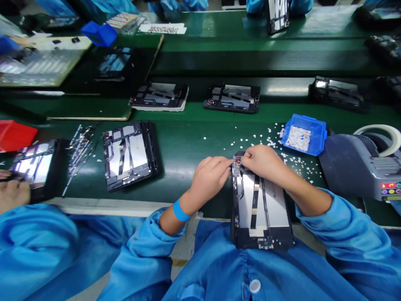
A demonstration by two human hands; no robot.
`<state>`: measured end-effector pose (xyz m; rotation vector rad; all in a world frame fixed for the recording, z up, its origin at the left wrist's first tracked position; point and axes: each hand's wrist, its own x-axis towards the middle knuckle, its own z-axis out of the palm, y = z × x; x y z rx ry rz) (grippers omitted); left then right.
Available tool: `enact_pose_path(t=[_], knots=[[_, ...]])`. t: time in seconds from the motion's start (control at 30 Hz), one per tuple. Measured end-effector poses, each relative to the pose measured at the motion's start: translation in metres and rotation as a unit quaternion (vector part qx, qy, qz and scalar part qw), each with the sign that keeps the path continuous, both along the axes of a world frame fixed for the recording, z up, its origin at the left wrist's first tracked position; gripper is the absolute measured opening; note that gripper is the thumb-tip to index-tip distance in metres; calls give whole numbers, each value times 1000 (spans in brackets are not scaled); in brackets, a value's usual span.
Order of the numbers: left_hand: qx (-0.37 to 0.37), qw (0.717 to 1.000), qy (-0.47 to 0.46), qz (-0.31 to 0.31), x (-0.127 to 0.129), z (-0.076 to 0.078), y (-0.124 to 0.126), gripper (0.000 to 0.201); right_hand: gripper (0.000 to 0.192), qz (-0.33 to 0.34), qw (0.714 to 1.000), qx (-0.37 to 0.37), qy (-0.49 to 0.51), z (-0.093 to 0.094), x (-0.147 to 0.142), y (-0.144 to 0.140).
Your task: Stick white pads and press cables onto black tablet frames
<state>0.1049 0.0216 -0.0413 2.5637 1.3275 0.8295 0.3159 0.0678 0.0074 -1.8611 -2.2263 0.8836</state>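
An opened tablet (275,205), its back off and its silver battery and black flat cables showing, lies in front of me, overhanging the bench edge toward my body. My left hand (209,177), with a blue band at the wrist, is closed, fingertips meeting the tablet's upper left corner beside a small circuit board (237,164). Over the top edge, my right hand (263,161) is closed in a pinch near the same board. Whatever sits between the fingertips of either hand is too small or hidden to make out.
Right of my hands are a blue bin (305,136) of white bits, scattered white pieces and a tape dispenser (360,163). A tablet stack (130,156) and metal strips (79,152) lie left. More tablets (232,98) line the far side. A co-worker's hand (14,194) works at far left.
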Motion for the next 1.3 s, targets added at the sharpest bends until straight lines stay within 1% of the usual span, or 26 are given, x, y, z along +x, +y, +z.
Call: enact_pose_path(t=[0.2, 0.33, 0.43, 0.53, 0.6, 0.67, 0.73, 0.77, 0.87, 0.97, 1.03, 1.1, 1.17, 1.2, 1.27, 1.3], knots=[[9, 998, 64, -17, 3, 2, 3, 30, 23, 11, 999, -7, -32, -3, -1, 7], [29, 992, 116, -30, 3, 1, 6, 32, 22, 25, 999, -7, -29, -3, 1, 9], [3, 990, 135, -40, 0, 3, 9, 36, 22, 40, 999, -6, -12, -3, 5, 9], [-46, 987, 141, -62, -4, 7, 16, 40, 21, 47, 998, 29, 11, -10, 13, 1], [-76, 984, 143, -79, -7, 11, 23, 42, 19, 62, 993, 92, 33, -20, 20, -10], [-107, 980, 135, -99, -10, 14, 31, 44, 25, 116, 977, 174, 35, -32, 28, -21], [-136, 975, 117, -128, -12, 18, 40, 47, 32, 185, 952, 246, 5, -43, 34, -30], [-146, 973, 108, -142, -14, 19, 43, 49, 35, 214, 939, 269, -19, -46, 36, -33], [-147, 971, 106, -155, -17, 23, 49, 50, 38, 265, 912, 300, -87, -44, 40, -37], [-111, 973, 147, -141, -18, 25, 47, 47, 39, 315, 890, 309, -118, -34, 42, -39], [-84, 972, 178, -131, -17, 26, 43, 44, 41, 334, 881, 311, -125, -30, 41, -39], [-61, 969, 204, -127, -14, 27, 39, 41, 44, 332, 882, 307, -130, -30, 39, -36], [-43, 964, 227, -130, -11, 30, 36, 39, 46, 318, 893, 292, -126, -31, 37, -31], [-37, 962, 237, -129, -10, 31, 35, 38, 46, 311, 901, 282, -108, -31, 38, -29], [-41, 960, 246, -130, -8, 34, 35, 37, 44, 281, 920, 272, -30, -26, 45, -33], [-48, 960, 242, -132, -8, 35, 35, 38, 42, 246, 930, 274, 21, -21, 53, -41]])
